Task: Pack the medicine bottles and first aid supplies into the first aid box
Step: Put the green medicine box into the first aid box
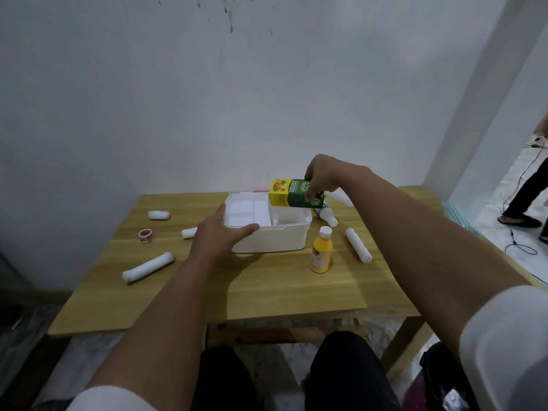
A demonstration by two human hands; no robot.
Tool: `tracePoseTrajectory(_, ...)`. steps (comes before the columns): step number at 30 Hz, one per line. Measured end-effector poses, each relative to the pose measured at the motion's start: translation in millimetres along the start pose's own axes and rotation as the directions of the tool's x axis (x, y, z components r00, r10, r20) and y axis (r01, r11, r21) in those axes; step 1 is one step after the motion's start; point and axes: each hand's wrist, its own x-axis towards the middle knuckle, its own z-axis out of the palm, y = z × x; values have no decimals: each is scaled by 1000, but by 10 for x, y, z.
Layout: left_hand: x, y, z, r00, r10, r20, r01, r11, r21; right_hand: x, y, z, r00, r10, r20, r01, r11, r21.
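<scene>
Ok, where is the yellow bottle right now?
In the head view, the yellow bottle stands upright on the table, just right of the box's front right corner, with a white roll lying further right.

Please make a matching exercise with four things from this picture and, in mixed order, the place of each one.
Things: 1 green and yellow carton; 2 yellow bottle; 3 red tape roll; 4 left hand.
Places: A on the near rim of the first aid box; B held by the right hand above the box; C on the table, left of the box; D upright on the table, right of the box.
Pairs: 1-B; 2-D; 3-C; 4-A.
</scene>
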Motion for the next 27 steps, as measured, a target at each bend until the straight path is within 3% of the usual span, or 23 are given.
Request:
tracePoseTrajectory(4,7,-35,15,1000,8,-4,-8,1000,-16,25,-178,-74,995,13,97,2,987,-159)
tracePoseTrajectory(16,38,-59,69,998,18,-56,-20,999,-37,39,-411,-22,992,-43,115,86,913,-398)
tracePoseTrajectory(20,58,-62,81,999,-15,-47,15,1000,0,59,-469,75,990,-73,121,114,921,-374)
tracePoseTrajectory(27,54,-72,77,999,-18,-46,19,1000,21,150,-432,421,982,-162,94,175,972,-156)
